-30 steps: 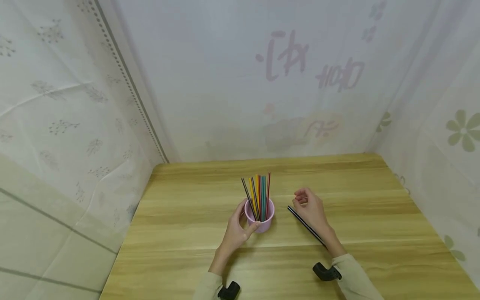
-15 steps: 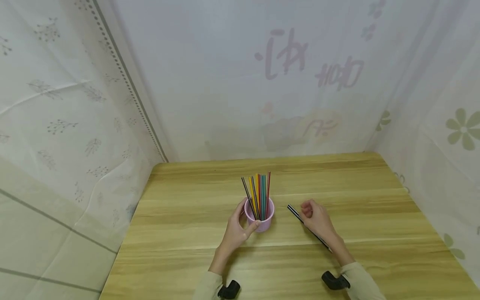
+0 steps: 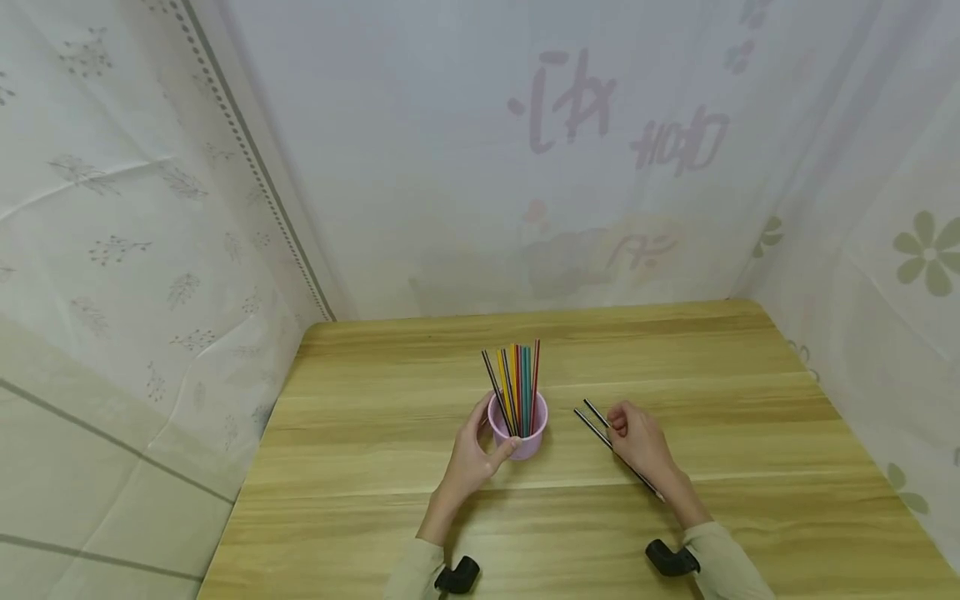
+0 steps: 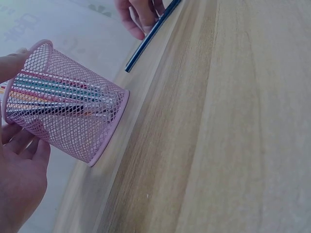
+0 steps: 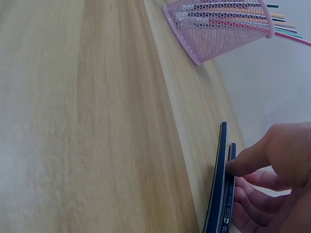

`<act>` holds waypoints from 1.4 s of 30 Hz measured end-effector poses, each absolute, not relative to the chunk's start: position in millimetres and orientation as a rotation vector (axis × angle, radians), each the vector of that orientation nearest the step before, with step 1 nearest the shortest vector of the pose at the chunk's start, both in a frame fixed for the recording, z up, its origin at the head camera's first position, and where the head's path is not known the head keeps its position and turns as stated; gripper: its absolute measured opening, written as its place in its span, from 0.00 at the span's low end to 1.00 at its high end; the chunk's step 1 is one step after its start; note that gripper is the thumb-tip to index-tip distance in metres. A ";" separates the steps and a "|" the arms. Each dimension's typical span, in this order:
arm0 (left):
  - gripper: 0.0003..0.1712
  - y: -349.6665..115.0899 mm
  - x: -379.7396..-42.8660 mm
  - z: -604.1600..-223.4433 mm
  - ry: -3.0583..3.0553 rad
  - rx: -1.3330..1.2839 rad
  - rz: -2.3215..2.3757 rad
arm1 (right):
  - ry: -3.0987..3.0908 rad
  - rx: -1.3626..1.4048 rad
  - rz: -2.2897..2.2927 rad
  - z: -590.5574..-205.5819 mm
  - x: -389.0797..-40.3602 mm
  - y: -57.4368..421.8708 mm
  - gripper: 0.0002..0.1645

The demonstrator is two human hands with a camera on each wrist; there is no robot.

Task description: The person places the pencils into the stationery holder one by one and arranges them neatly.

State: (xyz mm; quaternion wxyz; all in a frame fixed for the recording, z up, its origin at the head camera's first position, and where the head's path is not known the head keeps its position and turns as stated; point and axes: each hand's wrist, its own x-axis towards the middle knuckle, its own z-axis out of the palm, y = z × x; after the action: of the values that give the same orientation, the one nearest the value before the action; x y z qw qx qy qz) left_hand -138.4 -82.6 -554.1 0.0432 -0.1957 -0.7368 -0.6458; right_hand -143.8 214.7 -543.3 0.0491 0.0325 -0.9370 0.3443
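Observation:
My left hand (image 3: 471, 462) grips a pink mesh pencil cup (image 3: 519, 448), its thumb over the near rim and its fingers round the left side. Several coloured pencils (image 4: 63, 87) stand in the cup, in black, yellow, red and teal. Right of the cup, two black pencils lie close together at a slant by my right hand (image 3: 641, 442). That hand pinches the farther black pencil (image 5: 231, 167) between thumb and fingers. The nearer black pencil (image 5: 217, 179) lies alongside it on the table, its light tip toward the wrist. The hand hides much of the pinched pencil in the head view.
The wood-grain table (image 3: 360, 375) reaches back to a pale printed cloth (image 3: 450, 208). Similar cloth hangs at the left and right sides. Each sleeved wrist wears a black camera mount (image 3: 459, 575).
My right hand has come back a little and taken hold of one black pencil, which now stands apart from the other at its far end. The left hand keeps holding the cup.

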 end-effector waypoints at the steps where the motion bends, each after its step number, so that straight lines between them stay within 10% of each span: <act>1: 0.47 -82.5 -138.5 -553.7 -2.246 -0.610 -1.974 | -2.858 0.098 1.034 -543.5 -144.5 215.3 0.08; 42: 0.48 -85.1 -139.0 -555.0 -2.255 -0.591 -2.020 | -2.516 0.274 1.243 -431.9 -171.9 169.4 0.15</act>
State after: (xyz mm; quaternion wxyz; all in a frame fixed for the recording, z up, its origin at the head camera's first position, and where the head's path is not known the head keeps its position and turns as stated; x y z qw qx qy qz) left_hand -139.0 -85.1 -555.0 0.0283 -0.1916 -0.7308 -0.6546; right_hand -171.9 169.4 -431.9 0.1604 0.0959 -0.8807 0.4352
